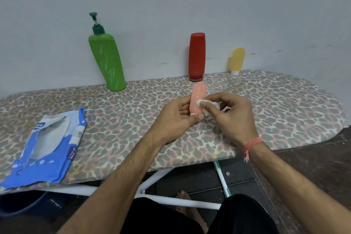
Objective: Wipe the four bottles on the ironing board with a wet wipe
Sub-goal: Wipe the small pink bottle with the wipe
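Pink bottle (197, 99): gripped upright by left hand (176, 118). Right hand (229, 114) pinches wet wipe (200, 102) against it. Advised: rotate bottle, covering every side.

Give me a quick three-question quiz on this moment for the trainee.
1. True or false: the left hand holds the pink bottle.
2. Which bottle has a pump top? A) red bottle B) green bottle C) yellow bottle
3. Fill in: the right hand presses a ____ against the pink bottle.

Key: 1 true. 2 B. 3 wet wipe.
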